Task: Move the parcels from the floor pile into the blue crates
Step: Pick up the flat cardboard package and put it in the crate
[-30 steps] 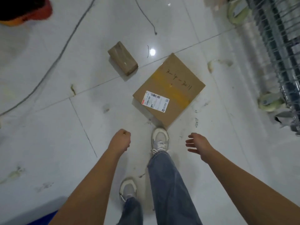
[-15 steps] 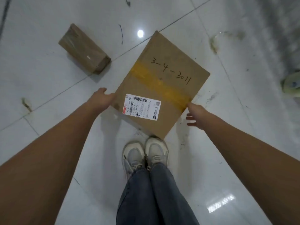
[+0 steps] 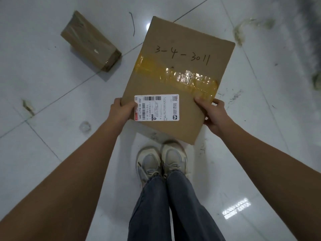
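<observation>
Two parcels: large box [image 3: 177,79], small box [image 3: 90,40]; two hands.

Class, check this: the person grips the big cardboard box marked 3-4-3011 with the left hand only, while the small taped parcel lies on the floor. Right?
Not quite. The head view shows both hands gripping the big cardboard box: left hand and right hand. The small taped parcel does lie on the floor.

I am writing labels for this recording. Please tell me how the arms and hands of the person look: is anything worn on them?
Both arms are bare up to the picture's edge, with no sleeves in view. The left hand and the right hand wear no gloves. No watch, bracelet or ring shows on the wrists or the visible fingers. No markings are visible either.
</observation>
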### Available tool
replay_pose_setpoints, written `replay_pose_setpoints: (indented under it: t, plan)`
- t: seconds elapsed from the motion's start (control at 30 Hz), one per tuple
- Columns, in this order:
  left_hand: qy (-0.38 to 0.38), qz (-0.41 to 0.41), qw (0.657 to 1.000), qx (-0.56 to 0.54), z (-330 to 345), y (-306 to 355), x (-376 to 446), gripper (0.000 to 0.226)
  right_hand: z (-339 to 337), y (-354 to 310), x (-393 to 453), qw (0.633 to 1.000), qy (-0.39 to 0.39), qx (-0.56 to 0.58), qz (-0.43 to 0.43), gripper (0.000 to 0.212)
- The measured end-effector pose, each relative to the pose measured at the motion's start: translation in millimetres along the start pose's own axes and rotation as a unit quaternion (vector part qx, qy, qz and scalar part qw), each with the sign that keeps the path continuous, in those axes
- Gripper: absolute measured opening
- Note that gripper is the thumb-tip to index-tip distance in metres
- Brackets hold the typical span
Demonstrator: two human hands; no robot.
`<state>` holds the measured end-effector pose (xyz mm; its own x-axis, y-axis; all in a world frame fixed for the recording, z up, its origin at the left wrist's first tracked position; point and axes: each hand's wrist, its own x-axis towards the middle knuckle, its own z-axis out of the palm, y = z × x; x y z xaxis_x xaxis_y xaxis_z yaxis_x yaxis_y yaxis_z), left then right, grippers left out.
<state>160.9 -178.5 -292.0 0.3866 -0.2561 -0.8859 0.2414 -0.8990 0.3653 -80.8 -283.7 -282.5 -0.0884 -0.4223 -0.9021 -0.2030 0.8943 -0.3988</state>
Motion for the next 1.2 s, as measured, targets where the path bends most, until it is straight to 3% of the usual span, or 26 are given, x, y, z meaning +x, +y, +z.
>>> replay_pose_setpoints:
  t: [0.07,0.17,0.23,0.27,0.33,0.4,0.43,0.5,0.63,0.7,0.77,0.83,0.87,0.9,0.97,1.03,1.07,1.13,1.2]
  plan:
    - [-0.019,-0.022,0.999,0.02,-8.8,2.2,-14.6,0.049,0.3,-13.5,-18.0,1.0,-0.025,-0.013,0.001,0.082]
    - [-0.05,-0.034,0.988,0.14,-19.2,18.6,-49.3,0.05,-2.1,-34.9,-59.0,0.992,-0.032,-0.111,-0.041,0.083]
    - [-0.057,-0.025,0.991,0.122,-25.4,42.3,-78.7,0.058,-0.4,-41.5,-94.8,0.973,-0.005,-0.208,-0.104,0.088]
    - [-0.07,-0.029,0.996,0.052,-30.1,57.6,-93.2,0.057,2.3,-41.6,-114.1,0.954,0.007,-0.258,-0.153,0.087]
    - [-0.131,-0.068,0.969,-0.198,-45.1,89.5,-118.1,0.053,10.8,-37.4,-152.1,0.902,0.018,-0.334,-0.271,0.078]
    - [-0.202,-0.11,0.877,-0.422,-68.8,107.6,-132.8,0.073,17.5,-33.4,-179.8,0.839,0.031,-0.384,-0.384,0.071]
    - [-0.216,-0.124,0.851,-0.462,-83.0,112.0,-138.7,0.083,19.4,-33.3,-189.4,0.801,0.047,-0.412,-0.433,0.068]
    - [-0.203,-0.14,0.856,-0.455,-107.9,116.8,-149.1,0.091,21.8,-34.3,-200.6,0.717,0.08,-0.464,-0.514,0.073]
    - [-0.155,-0.167,0.917,-0.328,-135.8,114.2,-159.7,0.103,26.9,-32.3,-205.7,0.551,0.089,-0.528,-0.641,0.078]
    - [-0.142,-0.165,0.945,-0.244,-143.2,107.7,-163.9,0.086,29.8,-31.9,-207.8,0.496,0.092,-0.531,-0.681,0.07]
    - [-0.142,-0.158,0.956,-0.201,-148.6,94.6,-171.4,0.07,26.7,-31.0,-214.5,0.468,0.079,-0.536,-0.698,0.065]
    - [-0.13,-0.138,0.96,-0.206,-152.3,78.4,-184.1,0.059,15.5,-30.5,-229.2,0.481,0.011,-0.557,-0.677,0.066]
    - [-0.117,-0.117,0.96,-0.226,-153.9,69.9,-192.4,0.053,8.1,-30.7,-237.6,0.512,-0.041,-0.572,-0.64,0.067]
    - [-0.099,-0.087,0.961,-0.243,-156.5,61.6,-202.4,0.052,0.2,-30.4,-245.8,0.565,-0.093,-0.576,-0.583,0.066]
    - [-0.053,-0.008,0.965,-0.258,-163.7,47.6,-223.7,0.077,-13.0,-37.2,-263.7,0.733,-0.155,-0.51,-0.423,0.048]
    - [0.005,0.071,0.967,-0.244,-169.5,36.0,-246.9,0.107,-20.5,-53.3,-275.4,0.917,-0.137,-0.321,-0.195,0.028]
    - [0.036,0.105,0.972,-0.208,-169.6,29.7,-259.4,0.114,-26.1,-61.0,-273.8,0.966,-0.124,-0.215,-0.077,0.035]
    - [0.103,0.178,0.976,-0.066,-166.2,18.6,-284.5,0.107,-35.5,-76.4,-265.4,0.984,-0.144,-0.078,0.068,0.059]
    - [0.113,0.271,0.955,0.041,-164.0,12.6,-310.3,0.101,-33.8,-89.6,-255.3,0.973,-0.181,0.004,0.142,0.076]
